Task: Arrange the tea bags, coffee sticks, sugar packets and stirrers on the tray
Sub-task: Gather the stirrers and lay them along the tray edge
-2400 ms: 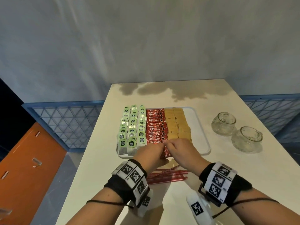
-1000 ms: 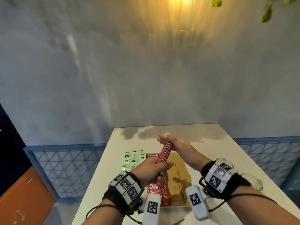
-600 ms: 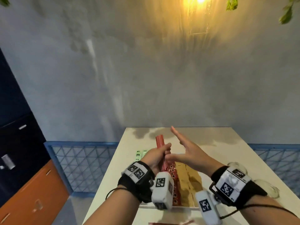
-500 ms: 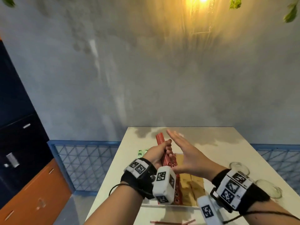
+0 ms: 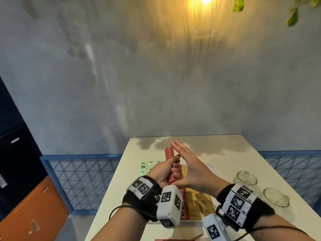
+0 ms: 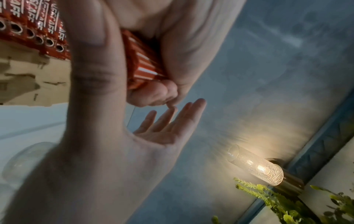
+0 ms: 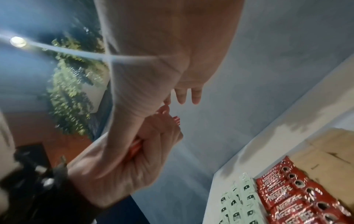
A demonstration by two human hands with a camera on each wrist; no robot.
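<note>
My left hand (image 5: pixel 169 172) grips a bundle of red stirrers (image 5: pixel 169 154) upright above the tray; its curled fingers wrap the bundle (image 6: pixel 143 63). My right hand (image 5: pixel 188 165) is flat with straight fingers beside the bundle, thumb at its lower end, holding nothing. Below lies the white tray (image 5: pixel 192 221) with rows of green tea bags (image 5: pixel 146 166), red coffee sticks (image 5: pixel 183 212) and brown sugar packets (image 5: pixel 199 206). More red stirrers (image 5: pixel 178 239) lie on the table in front of the tray.
Two glass bowls (image 5: pixel 245 178) (image 5: pixel 276 197) stand on the white table (image 5: pixel 225 153) to the right of the tray. A grey wall rises behind the table, with a lit lamp (image 5: pixel 205 0) high up. An orange cabinet (image 5: pixel 34 206) is at the lower left.
Both hands lifted a bundle of stirrers from the tray's front edge and stood it upright. The right hand left the bundle's top and now lies flat beside it.
</note>
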